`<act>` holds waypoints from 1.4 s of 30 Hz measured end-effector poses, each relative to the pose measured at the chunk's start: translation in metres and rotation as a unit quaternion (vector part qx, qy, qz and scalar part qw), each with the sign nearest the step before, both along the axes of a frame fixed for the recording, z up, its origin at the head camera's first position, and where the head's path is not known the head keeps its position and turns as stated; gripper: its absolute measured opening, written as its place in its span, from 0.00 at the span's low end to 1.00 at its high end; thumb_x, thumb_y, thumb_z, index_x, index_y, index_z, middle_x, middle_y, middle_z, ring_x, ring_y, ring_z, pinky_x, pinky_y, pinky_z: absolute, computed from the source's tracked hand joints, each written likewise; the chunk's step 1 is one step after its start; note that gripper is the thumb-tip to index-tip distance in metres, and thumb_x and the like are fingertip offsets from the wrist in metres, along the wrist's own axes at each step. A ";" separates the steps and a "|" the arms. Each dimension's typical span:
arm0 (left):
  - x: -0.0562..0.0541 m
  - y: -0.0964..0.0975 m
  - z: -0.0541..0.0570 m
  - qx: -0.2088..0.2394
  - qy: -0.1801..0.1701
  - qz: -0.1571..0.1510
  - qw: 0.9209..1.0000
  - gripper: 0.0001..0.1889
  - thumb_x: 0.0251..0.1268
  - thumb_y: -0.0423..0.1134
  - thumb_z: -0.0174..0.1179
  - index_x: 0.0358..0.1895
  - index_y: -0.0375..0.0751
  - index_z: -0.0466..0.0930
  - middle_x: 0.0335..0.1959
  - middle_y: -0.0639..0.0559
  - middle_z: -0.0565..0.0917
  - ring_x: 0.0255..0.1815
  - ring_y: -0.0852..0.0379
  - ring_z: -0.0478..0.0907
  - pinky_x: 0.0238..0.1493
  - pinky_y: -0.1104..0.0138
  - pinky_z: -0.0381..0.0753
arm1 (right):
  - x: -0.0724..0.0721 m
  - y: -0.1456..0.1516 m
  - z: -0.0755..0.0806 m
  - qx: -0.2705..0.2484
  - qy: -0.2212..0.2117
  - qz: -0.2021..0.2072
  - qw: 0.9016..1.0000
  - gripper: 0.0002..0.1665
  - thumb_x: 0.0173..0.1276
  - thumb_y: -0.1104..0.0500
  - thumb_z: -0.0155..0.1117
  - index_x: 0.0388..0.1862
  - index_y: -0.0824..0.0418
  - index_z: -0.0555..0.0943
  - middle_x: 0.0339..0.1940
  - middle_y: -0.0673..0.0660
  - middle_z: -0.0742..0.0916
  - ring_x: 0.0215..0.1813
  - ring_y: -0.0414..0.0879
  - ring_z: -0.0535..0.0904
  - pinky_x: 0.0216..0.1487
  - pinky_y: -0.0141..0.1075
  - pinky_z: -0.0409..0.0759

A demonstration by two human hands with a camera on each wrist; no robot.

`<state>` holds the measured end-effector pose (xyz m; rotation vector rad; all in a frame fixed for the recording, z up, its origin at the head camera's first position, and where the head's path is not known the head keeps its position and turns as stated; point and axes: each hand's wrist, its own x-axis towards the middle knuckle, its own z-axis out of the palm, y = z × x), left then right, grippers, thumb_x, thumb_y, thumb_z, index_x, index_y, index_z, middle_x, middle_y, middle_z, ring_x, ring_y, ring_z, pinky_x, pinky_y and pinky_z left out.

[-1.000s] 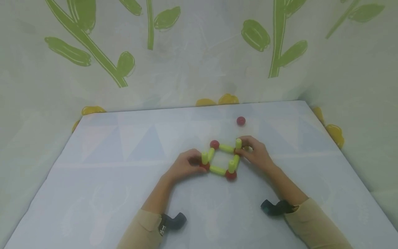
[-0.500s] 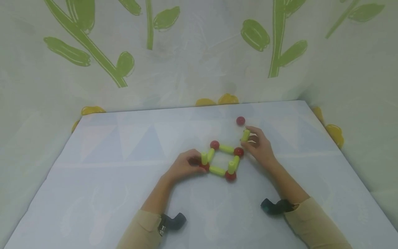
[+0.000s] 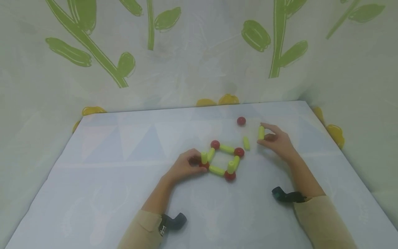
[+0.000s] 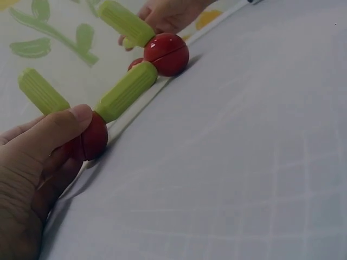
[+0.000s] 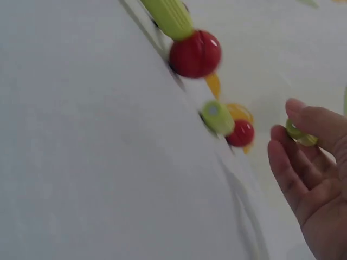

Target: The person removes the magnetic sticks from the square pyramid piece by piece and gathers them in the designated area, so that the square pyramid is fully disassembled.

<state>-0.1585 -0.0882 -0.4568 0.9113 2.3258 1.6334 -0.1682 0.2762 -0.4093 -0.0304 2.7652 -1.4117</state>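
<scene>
A square frame of red balls and yellow-green rods lies mid-table, with one rod upright on its left corner and another upright rod [image 3: 231,167] on its front corner. My left hand [image 3: 186,165] holds the left corner ball [image 4: 96,137] between thumb and fingers. The right corner ball [image 3: 239,152] carries no upright rod. To the right of the frame, my right hand [image 3: 278,141] pinches a yellow-green rod [image 3: 261,132] by its two ends, thumb below and a finger above. A loose rod [image 3: 246,143] lies between this hand and the frame.
A loose red ball [image 3: 241,121] sits behind the frame, toward the table's far edge. Behind the pale patterned table [image 3: 93,200] rises a wall [image 3: 199,69] with green leaf prints. Each wrist bears a black device [image 3: 175,221].
My right hand has taken a rod off the right corner ball and moved back and right, now pinching a rod there. The loose rod on the table has come into view. My left hand stays put.
</scene>
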 end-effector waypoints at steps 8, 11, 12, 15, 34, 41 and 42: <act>0.001 -0.004 0.002 -0.007 0.012 0.044 0.999 0.15 0.49 0.35 0.71 0.41 0.47 0.79 0.37 0.56 0.80 0.42 0.59 0.78 0.47 0.67 0.79 | -0.006 0.023 -0.007 0.040 -0.021 0.036 0.998 0.38 0.61 0.50 0.68 0.66 0.62 0.68 0.61 0.67 0.75 0.61 0.61 0.70 0.62 0.56 0.68; 0.001 -0.006 0.000 -0.021 0.000 0.068 0.997 0.15 0.49 0.35 0.71 0.42 0.47 0.79 0.37 0.56 0.80 0.41 0.59 0.77 0.46 0.68 0.79 | -0.009 0.025 -0.011 0.055 -0.036 0.043 0.997 0.38 0.59 0.50 0.69 0.66 0.63 0.69 0.66 0.67 0.72 0.67 0.63 0.64 0.67 0.59 0.61; 0.000 -0.006 -0.001 -0.024 -0.005 0.072 0.997 0.16 0.50 0.35 0.71 0.42 0.47 0.78 0.38 0.56 0.80 0.42 0.59 0.77 0.47 0.68 0.79 | -0.009 0.026 -0.012 0.056 -0.043 0.042 0.997 0.39 0.59 0.50 0.70 0.66 0.63 0.69 0.67 0.66 0.71 0.69 0.63 0.61 0.68 0.59 0.59; 0.000 -0.007 -0.002 -0.026 -0.011 0.077 0.997 0.16 0.50 0.36 0.71 0.43 0.47 0.78 0.38 0.56 0.80 0.43 0.59 0.77 0.48 0.66 0.79 | -0.011 0.028 -0.016 0.054 -0.056 0.042 0.996 0.40 0.57 0.49 0.71 0.65 0.62 0.70 0.69 0.65 0.69 0.72 0.63 0.56 0.70 0.59 0.54; -0.002 -0.009 -0.002 -0.029 0.024 0.115 0.993 0.17 0.52 0.39 0.70 0.44 0.44 0.76 0.40 0.55 0.80 0.43 0.59 0.78 0.47 0.65 0.80 | -0.017 0.033 -0.016 0.063 -0.032 0.100 0.992 0.43 0.56 0.52 0.72 0.69 0.61 0.65 0.71 0.64 0.66 0.72 0.63 0.55 0.70 0.60 0.53; -0.004 -0.009 -0.002 -0.019 0.032 0.099 0.994 0.17 0.52 0.37 0.70 0.44 0.44 0.76 0.40 0.55 0.79 0.43 0.59 0.78 0.47 0.67 0.79 | -0.024 0.028 -0.011 0.062 -0.014 0.190 0.980 0.35 0.59 0.60 0.69 0.66 0.60 0.69 0.70 0.63 0.68 0.70 0.62 0.59 0.68 0.60 0.55; -0.004 -0.008 -0.002 -0.017 0.034 0.096 0.995 0.17 0.52 0.37 0.70 0.44 0.43 0.76 0.40 0.55 0.79 0.43 0.59 0.78 0.47 0.67 0.80 | -0.025 0.028 -0.011 0.068 -0.018 0.196 0.978 0.34 0.59 0.60 0.69 0.65 0.59 0.70 0.70 0.62 0.69 0.71 0.62 0.58 0.68 0.61 0.55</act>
